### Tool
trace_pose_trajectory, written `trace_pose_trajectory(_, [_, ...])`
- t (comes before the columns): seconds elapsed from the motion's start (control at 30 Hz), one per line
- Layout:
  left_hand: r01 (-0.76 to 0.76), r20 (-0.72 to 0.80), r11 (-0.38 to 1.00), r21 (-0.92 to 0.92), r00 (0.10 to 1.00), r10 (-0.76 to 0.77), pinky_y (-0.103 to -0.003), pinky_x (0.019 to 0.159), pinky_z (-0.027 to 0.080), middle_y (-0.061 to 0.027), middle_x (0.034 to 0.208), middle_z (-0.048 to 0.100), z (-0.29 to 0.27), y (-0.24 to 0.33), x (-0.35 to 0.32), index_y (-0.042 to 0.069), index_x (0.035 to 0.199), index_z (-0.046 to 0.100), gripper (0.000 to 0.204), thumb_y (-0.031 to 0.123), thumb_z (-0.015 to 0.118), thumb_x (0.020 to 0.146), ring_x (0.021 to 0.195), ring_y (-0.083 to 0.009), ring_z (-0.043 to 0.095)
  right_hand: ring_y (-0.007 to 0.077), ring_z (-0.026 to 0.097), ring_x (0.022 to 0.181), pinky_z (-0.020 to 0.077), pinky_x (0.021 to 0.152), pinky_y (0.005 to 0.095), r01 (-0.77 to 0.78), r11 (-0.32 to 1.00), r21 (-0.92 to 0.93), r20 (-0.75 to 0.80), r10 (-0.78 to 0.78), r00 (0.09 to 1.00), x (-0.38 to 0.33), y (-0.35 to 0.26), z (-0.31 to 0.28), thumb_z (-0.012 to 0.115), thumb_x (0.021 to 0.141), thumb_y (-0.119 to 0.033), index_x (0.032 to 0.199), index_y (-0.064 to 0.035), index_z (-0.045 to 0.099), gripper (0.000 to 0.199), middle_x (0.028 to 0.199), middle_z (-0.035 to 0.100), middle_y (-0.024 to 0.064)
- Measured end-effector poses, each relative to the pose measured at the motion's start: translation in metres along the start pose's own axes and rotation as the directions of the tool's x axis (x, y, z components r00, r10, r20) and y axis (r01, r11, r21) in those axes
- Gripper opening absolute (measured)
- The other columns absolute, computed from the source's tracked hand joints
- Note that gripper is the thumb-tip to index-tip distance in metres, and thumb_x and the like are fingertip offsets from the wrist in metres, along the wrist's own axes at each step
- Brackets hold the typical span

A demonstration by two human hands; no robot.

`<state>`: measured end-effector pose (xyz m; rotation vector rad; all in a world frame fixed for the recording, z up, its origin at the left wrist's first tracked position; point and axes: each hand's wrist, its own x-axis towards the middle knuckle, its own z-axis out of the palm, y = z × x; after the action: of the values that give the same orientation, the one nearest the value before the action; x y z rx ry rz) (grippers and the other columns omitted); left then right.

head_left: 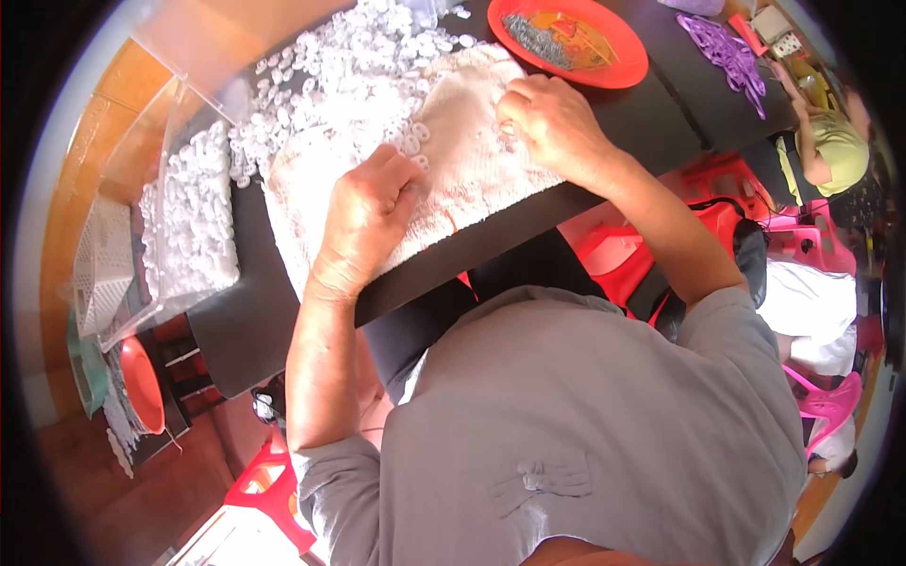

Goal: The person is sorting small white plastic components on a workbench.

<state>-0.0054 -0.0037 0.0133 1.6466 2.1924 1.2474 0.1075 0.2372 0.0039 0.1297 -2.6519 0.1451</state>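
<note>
On a pale towel [472,193], at its front left part, my left hand [373,212] is closed with its fingertips turned down beside small white ring-shaped plastic pieces [340,99]. Whatever its fingers hold is hidden. Farther right, my right hand [557,123] is closed in a pinch over the towel. A small shiny bit shows under its fingers, too small to name. The loose white pieces lie heaped across the towel's far left part and the dark table beyond. Behind my right hand stands a red oval tray [630,58] with a pile of small grey metal parts [536,40].
At the left, a clear plastic bin [168,300] is filled with more white pieces. Purple straps [722,57] lie on the dark table [642,118] at the far right. Red plastic stools [613,255] stand right of my legs. Another person in a yellow-green top [835,151] sits at the right.
</note>
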Motion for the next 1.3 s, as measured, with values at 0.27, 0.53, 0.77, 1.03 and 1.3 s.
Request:
trace_pose_trajectory(0.27, [0.096,-0.089,0.995,-0.026,0.991,-0.098,-0.03,0.061,0.047,-0.008,0.076,0.059,0.001,0.009,-0.001,0.004,0.083,0.064,0.012,-0.006,0.063,0.074,0.064,-0.0217,0.06,0.0197,0.057,0.068,0.0431,0.059,0.0283,-0.027,0.902,0.431,-0.199,0.124,0.972,0.006,-0.001,0.004,0.058,0.085,0.002,0.088,-0.0026,0.052,0.008,0.079,0.057,0.0067])
trace_pose_trajectory(0.53, [0.377,-0.086,0.694,-0.613,0.842,-0.533,-0.019,0.051,0.037,0.002,0.07,0.059,-0.007,0.008,0.005,0.0,0.091,0.069,0.007,-0.001,0.065,0.085,0.057,-0.0049,0.048,0.0121,0.051,0.071,0.0436,0.066,0.0288,-0.095,0.513,0.853,0.044,0.111,0.993,0.047,-0.041,0.005,0.057,0.088,-0.002,0.086,-0.0016,0.052,0.005,0.075,0.056,0.0043])
trace_pose_trajectory(0.77, [0.285,-0.061,0.428,-0.858,0.771,-0.634,-0.02,0.041,0.034,-0.0035,0.071,0.062,-0.016,-0.005,0.005,-0.001,0.098,0.065,0.011,0.006,0.065,0.089,0.051,-0.0079,0.052,0.0292,0.062,0.073,0.0463,0.065,0.0384,0.095,0.664,0.741,-0.061,-0.076,0.995,0.085,-0.066,0.016,0.057,0.084,0.0,0.091,-0.0027,0.051,0.01,0.078,0.061,0.0105])
trace_pose_trajectory(1.03, [0.322,-0.013,0.382,-0.866,0.751,-0.661,-0.019,0.041,0.033,-0.0052,0.071,0.061,-0.021,-0.005,0.003,0.0,0.099,0.063,0.012,0.008,0.064,0.09,0.051,-0.0101,0.052,0.0355,0.064,0.078,0.0472,0.064,0.0454,0.159,0.724,0.671,-0.075,-0.147,0.986,0.087,-0.07,0.006,0.059,0.078,-0.002,0.088,-0.0034,0.054,0.011,0.077,0.063,0.0153])
trace_pose_trajectory(1.3, [0.34,0.104,0.259,-0.904,0.763,-0.638,-0.021,0.043,0.033,-0.0049,0.071,0.057,-0.024,-0.007,0.006,-0.001,0.101,0.061,0.014,0.008,0.06,0.091,0.053,-0.0121,0.051,0.0142,0.064,0.075,0.0511,0.067,0.0272,0.151,0.562,0.813,-0.112,-0.105,0.988,0.085,-0.061,0.01,0.066,0.081,0.004,0.094,0.0001,0.059,0.016,0.082,0.064,0.0064])
